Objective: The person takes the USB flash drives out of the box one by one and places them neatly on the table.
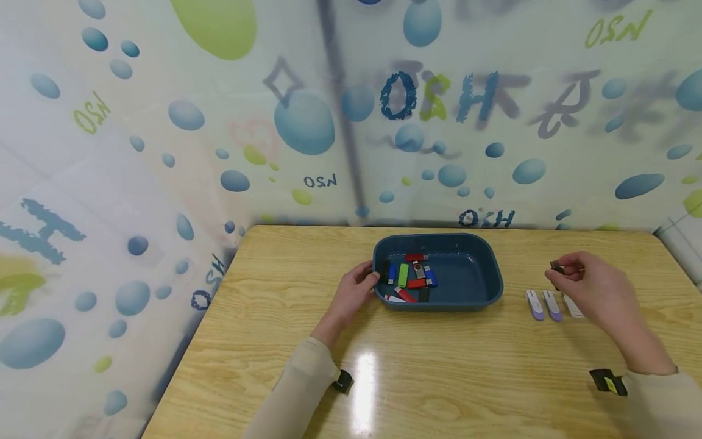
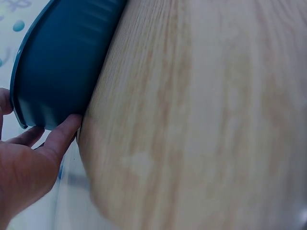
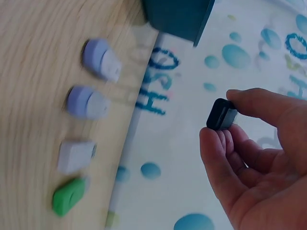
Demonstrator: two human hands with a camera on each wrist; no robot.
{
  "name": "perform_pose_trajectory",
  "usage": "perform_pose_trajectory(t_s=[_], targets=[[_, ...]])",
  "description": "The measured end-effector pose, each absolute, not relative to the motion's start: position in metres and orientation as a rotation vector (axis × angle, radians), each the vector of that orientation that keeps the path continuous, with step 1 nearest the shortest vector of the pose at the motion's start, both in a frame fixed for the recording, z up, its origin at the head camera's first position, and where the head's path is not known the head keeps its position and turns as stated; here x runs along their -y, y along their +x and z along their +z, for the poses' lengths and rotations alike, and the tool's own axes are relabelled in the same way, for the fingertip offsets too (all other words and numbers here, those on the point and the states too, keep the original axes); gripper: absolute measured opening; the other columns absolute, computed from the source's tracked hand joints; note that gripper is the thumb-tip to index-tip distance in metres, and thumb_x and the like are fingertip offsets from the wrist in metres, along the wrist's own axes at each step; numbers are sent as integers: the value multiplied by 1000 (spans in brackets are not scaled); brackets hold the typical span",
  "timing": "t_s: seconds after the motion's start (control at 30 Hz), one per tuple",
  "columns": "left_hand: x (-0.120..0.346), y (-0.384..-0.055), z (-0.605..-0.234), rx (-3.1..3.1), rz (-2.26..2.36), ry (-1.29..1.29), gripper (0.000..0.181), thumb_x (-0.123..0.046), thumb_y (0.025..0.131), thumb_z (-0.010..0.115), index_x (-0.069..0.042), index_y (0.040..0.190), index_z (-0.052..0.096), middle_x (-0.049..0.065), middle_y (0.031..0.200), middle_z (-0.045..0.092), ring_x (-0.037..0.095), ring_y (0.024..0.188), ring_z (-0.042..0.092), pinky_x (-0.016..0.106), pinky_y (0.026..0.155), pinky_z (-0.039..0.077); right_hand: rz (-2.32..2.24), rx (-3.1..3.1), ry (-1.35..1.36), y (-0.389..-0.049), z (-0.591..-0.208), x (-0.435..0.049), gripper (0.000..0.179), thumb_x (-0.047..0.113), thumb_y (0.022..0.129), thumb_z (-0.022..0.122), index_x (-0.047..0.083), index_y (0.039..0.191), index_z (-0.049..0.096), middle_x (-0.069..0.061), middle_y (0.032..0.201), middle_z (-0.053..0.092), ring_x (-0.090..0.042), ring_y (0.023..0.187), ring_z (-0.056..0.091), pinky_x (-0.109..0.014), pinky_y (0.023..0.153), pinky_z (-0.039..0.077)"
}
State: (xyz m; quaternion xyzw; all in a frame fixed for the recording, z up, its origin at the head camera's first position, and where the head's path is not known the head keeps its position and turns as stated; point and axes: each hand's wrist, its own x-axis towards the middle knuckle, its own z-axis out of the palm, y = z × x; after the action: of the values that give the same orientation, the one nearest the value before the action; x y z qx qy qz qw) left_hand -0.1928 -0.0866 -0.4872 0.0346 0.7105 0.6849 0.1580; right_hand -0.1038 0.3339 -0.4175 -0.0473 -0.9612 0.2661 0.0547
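A dark blue plastic bin (image 1: 466, 305) stands on the table, with several USB flash drives lying in its left half, among them a green one (image 1: 403, 275) and a red one (image 1: 406, 295). My left hand (image 1: 353, 292) holds the bin's left end, thumb at the rim and fingers against the outer wall (image 2: 57, 72). Off to the bin's right, my right hand (image 1: 598, 289) pinches a small black USB flash drive (image 3: 221, 115) between thumb and fingers, raised above the table. Below it stand two purple-and-white flash drives (image 3: 100, 60), a white one (image 3: 76, 156) and a green one (image 3: 69, 196) in a row.
The wooden table (image 1: 285, 262) backs onto a wall covering (image 1: 307, 201) printed with blue and green drops. A black strap piece (image 1: 343, 381) hangs at the left cuff, another (image 1: 607, 382) at the right cuff.
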Motion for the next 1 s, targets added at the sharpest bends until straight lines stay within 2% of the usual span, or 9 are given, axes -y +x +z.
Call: perform_pose_trajectory(t_s=[0.23,0.4,1.0], targets=[[86,-193,-486,-2022,1968,92,49,-18,106,55,-1,152,48,20,151,51,33,134,54,45,103,52,742,2934,-225,-94,-426,-360,44,29,101,66,-12,116,60,-27,99,67,-44,88,64,-49,66,48],[85,-194,-486,-2021,1962,98,49,-19,106,56,-3,152,49,18,151,51,32,134,54,45,103,52,714,2951,-280,-87,-432,-375,44,25,102,65,-16,115,57,-30,98,64,-47,87,62,-53,67,48],[87,-192,-485,-2020,1967,113,49,-17,107,53,-1,153,47,21,151,50,34,134,54,46,103,52,627,3036,-393,-87,-446,-408,43,18,101,65,-22,110,52,-35,96,60,-49,83,59,-55,67,47]])
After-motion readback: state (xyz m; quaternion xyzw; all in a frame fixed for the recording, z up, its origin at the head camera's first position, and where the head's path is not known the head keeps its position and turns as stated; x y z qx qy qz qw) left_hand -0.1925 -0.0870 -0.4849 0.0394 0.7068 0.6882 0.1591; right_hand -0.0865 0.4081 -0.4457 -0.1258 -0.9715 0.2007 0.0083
